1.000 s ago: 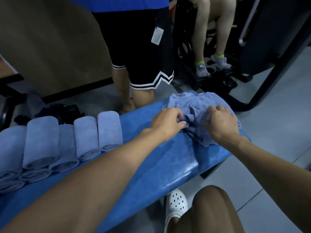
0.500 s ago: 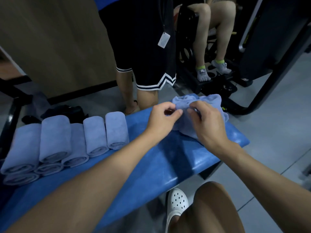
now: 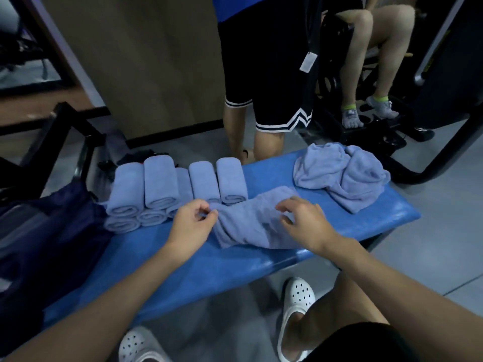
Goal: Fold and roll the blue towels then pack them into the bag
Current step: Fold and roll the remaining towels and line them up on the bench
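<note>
One loose blue towel (image 3: 251, 220) lies rumpled on the blue bench (image 3: 209, 267) in front of me. My left hand (image 3: 192, 227) pinches its left edge between thumb and fingers. My right hand (image 3: 305, 223) hovers over its right side with the fingers spread and loosely bent, the fingertips at the cloth. Several rolled blue towels (image 3: 167, 192) are stacked at the bench's left. A crumpled pile of blue towels (image 3: 342, 173) sits at the right end. The dark blue bag (image 3: 39, 244) rests at the far left.
A person in black shorts (image 3: 266, 74) stands just behind the bench. Another person's legs (image 3: 366, 61) rest on a black gym machine at the back right. A black metal frame (image 3: 65, 121) stands at the back left. My white clogs (image 3: 295, 304) are under the bench's front edge.
A single towel has been pulled from the right pile and laid in the bench's middle. Both hands moved left with it. The view has swung left, so the bag now shows.
</note>
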